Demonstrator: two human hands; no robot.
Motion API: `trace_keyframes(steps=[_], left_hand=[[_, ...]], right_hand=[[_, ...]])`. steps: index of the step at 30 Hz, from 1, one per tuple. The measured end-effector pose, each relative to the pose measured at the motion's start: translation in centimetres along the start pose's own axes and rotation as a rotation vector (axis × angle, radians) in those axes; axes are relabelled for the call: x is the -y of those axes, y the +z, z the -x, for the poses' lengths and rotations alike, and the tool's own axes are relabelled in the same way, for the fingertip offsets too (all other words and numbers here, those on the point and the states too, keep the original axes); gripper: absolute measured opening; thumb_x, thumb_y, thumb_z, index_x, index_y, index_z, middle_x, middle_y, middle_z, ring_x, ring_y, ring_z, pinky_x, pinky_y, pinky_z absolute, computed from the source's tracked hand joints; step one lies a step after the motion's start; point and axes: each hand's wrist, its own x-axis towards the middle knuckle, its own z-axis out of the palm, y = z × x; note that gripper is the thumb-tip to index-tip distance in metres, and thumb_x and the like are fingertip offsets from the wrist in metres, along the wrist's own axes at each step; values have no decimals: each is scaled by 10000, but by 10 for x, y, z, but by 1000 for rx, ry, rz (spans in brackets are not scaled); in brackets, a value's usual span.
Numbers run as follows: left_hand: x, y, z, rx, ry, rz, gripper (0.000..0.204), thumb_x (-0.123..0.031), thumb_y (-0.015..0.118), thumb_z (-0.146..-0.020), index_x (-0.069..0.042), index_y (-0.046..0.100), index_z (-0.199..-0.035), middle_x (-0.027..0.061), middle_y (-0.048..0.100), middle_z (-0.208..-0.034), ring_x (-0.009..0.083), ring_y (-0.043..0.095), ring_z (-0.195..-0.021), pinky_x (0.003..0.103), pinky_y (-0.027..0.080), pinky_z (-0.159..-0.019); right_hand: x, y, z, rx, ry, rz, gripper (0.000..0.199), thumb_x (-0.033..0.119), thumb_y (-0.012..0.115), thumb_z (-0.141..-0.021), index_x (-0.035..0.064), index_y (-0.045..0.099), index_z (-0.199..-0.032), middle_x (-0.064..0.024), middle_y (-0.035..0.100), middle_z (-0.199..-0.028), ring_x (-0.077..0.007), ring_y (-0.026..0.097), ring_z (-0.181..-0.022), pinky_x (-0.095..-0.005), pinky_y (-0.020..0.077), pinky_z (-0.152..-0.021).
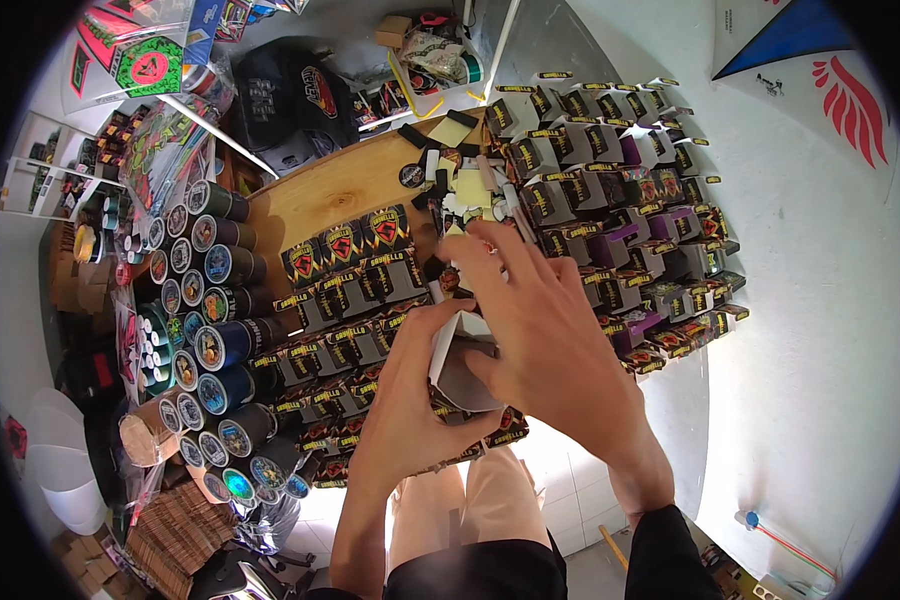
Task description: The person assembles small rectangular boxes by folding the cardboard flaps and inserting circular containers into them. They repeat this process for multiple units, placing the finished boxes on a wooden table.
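A wooden tabletop (340,195) spreads beneath the work, its bare part showing beyond the hands. On the right stands a broad block of open cartons (580,145), in rows with flaps raised; a second block of dark cartons (342,243), printed in red and yellow, stands on the left. Left of those, round-ended cylinders (220,346) lie stacked, many with picture labels. The right hand (555,350) is partly open, its fingers spread and lightly bent above the far edge of the held box, its thumb at the box's mouth; how hard that thumb presses, I cannot tell. The left hand (400,395) is curled round the box's left side in a grasp, thumb on the near side, fingers at the far side. The open box (470,385), pale grey inside, sits between both hands, tilted, above the tabletop's near side. Just beyond the fingers lie pale yellow slips (473,187) and a small black disc (411,176)
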Motion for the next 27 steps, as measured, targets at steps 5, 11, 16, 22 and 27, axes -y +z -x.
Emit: trace_keyframes(steps=[5,11,16,22,27], left_hand=[[3,1,0,-75,6,-33,944,-79,930,-632,-64,501,-1473,184,586,-1317,397,614,-1202,453,509,-1033],[-4,6,-3,-23,20,-75,971,-78,933,-627,-61,486,-1490,187,574,-1344,413,585,-1258,467,498,-1065],[-5,6,-5,-44,26,-119,990,-77,939,-613,-44,481,-1490,196,571,-1351,431,564,-1284,478,496,-1075],[-10,3,-7,-28,23,-131,1006,-80,945,-601,-29,477,-1489,201,570,-1354,435,568,-1263,484,494,-1070],[-9,1,-5,-14,42,-116,1003,-81,943,-603,-25,475,-1489,202,570,-1349,432,575,-1246,479,499,-1059]], right_hand=[[11,-22,7,-47,-107,128,236,102,820,-805,93,739,-1027,-132,655,-1380,-336,587,-1315,-502,394,-1063],[-9,4,8,90,-138,254,132,69,712,-793,55,787,-900,-145,703,-1192,-329,600,-1238,-556,384,-1061],[-7,5,2,8,-201,252,80,62,714,-771,56,772,-826,-128,685,-1048,-313,610,-1129,-514,408,-982],[-8,2,2,59,-222,243,62,66,717,-757,52,757,-801,-117,658,-1012,-303,597,-1112,-490,413,-952],[-12,8,4,-13,-261,171,67,72,714,-763,52,764,-802,-109,662,-1067,-302,591,-1147,-502,414,-988]])
